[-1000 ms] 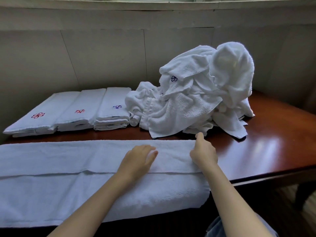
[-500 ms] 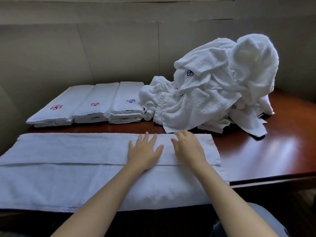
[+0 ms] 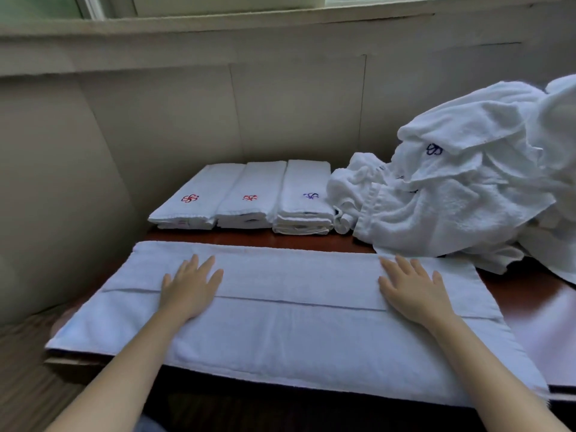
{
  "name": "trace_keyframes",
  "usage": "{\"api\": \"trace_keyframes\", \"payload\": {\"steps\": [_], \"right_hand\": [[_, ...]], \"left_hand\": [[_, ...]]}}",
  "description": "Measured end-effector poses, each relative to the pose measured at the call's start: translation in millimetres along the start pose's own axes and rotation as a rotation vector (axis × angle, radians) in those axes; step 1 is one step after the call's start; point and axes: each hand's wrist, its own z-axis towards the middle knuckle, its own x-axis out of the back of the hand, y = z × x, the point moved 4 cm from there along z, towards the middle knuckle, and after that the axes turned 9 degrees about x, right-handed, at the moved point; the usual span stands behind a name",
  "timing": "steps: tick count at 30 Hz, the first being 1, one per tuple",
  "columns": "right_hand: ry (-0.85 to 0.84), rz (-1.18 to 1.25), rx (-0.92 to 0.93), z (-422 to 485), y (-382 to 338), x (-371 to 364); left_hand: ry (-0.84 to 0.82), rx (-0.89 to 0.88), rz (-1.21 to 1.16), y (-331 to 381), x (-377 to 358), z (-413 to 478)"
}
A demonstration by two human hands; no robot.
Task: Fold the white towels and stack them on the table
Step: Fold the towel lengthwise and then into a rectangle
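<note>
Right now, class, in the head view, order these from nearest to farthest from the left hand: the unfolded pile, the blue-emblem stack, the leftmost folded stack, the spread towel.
1. Spread towel: directly under the left hand.
2. Leftmost folded stack: just behind the hand.
3. Blue-emblem stack: at the back, further right.
4. Unfolded pile: far right.
</note>
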Motion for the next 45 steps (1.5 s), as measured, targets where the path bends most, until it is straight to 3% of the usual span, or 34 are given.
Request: {"api": "trace_keyframes", "payload": {"steps": [4, 6, 8, 11, 14, 19, 22, 24, 26, 30, 32, 34, 37, 43, 45], "right_hand": [[-0.022, -0.108, -0.143, 4.3, -33.5, 2.1], [0.055, -0.200, 0.000, 17.4, -74.0, 6.1], [0.099, -0.114, 0.229, 32.4, -126.4, 3.8], [-0.014, -0.038, 0.427, 46.9, -198.1, -15.7], [-0.098, -0.044, 0.458, 54.3, -226.1, -44.4], [-0.018, 0.019, 0.459, 58.5, -221.5, -49.6], [0.218, 0.078, 0.571, 42.6, -220.9, -35.7], [0.268, 0.096, 0.676, 24.2, -223.3, -28.4], [0.220, 0.100, 0.800, 0.0, -225.4, -27.6], [-0.129, 0.025, 0.958, -58.8, -222.3, -48.0], [-0.180, -0.065, 1.009, -79.0, -220.6, -54.9], [-0.102, -0.091, 1.001, -83.8, -222.3, -48.9], [0.028, 0.055, 0.898, -75.4, -226.8, -27.1], [-0.066, 0.235, 0.617, -29.3, -227.0, 4.0], [-0.110, 0.238, 0.566, -9.3, -228.5, 13.9]], "left_hand": [[-0.015, 0.166, -0.076, -39.8, 5.6, 14.6], [0.001, 0.215, -0.087, -46.9, 6.7, 17.9], [0.004, 0.218, -0.082, -49.3, 5.7, 20.9], [-0.021, 0.182, -0.099, -54.7, 6.1, 27.8], [-0.027, 0.158, -0.114, -66.1, 6.4, 33.9], [0.023, 0.278, -0.120, -88.0, 12.0, 36.8], [0.043, 0.338, -0.090, -85.2, 15.0, 28.5], [0.032, 0.225, -0.079, -71.6, 17.4, 19.4], [-0.034, -0.015, -0.115, -53.0, 17.7, 6.8], [-0.200, -0.278, -0.180, -38.1, 19.2, -19.6], [-0.310, -0.346, -0.176, -38.5, 17.5, -30.9], [-0.426, -0.394, -0.158, -40.7, 16.9, -42.0], [-0.470, -0.437, -0.128, -39.9, 17.4, -53.0], [-0.545, -0.435, -0.193, -39.9, 22.3, -57.0], [-0.480, -0.383, -0.210, -44.1, 24.5, -53.0]]}}
